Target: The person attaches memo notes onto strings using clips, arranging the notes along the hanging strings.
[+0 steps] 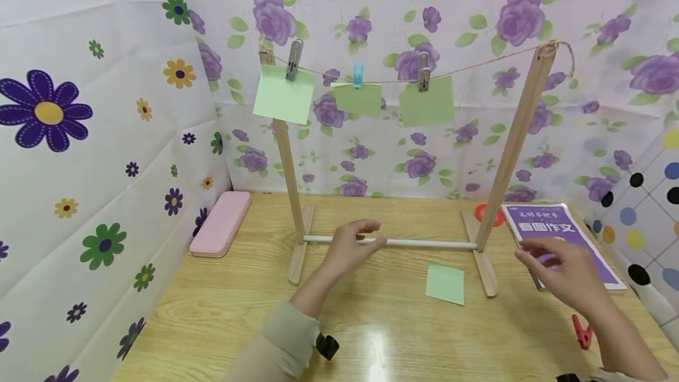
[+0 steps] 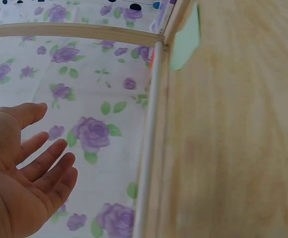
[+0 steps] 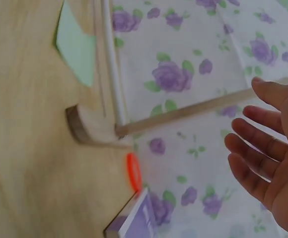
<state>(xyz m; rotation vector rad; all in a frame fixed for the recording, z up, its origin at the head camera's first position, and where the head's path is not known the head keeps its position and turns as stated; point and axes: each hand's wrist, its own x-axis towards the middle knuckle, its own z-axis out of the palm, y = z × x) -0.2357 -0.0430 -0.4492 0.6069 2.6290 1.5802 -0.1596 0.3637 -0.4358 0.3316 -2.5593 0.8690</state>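
My left hand (image 1: 351,249) hovers near the white crossbar (image 1: 424,243) of a wooden stand, fingers loosely bent around nothing. Over by the purple book (image 1: 557,234), my right hand (image 1: 564,270) is likewise bare, its fingers relaxed in the right wrist view. Along a string between the posts hang three green paper notes: a left note (image 1: 283,96) under a metal clip (image 1: 294,61), a middle note (image 1: 358,101) under a blue clip (image 1: 358,75), and a right note (image 1: 427,104) under another metal clip (image 1: 424,72). A loose green note (image 1: 445,283) lies on the table. Below the right hand sits a red clothespin (image 1: 582,332).
A pink case (image 1: 220,224) lies at the table's left. Behind the right post (image 1: 517,146), a red ring (image 1: 488,215) rests beside the book. Flowered cloth (image 1: 361,158) closes off the back; the stand's feet (image 1: 485,274) reach toward me.
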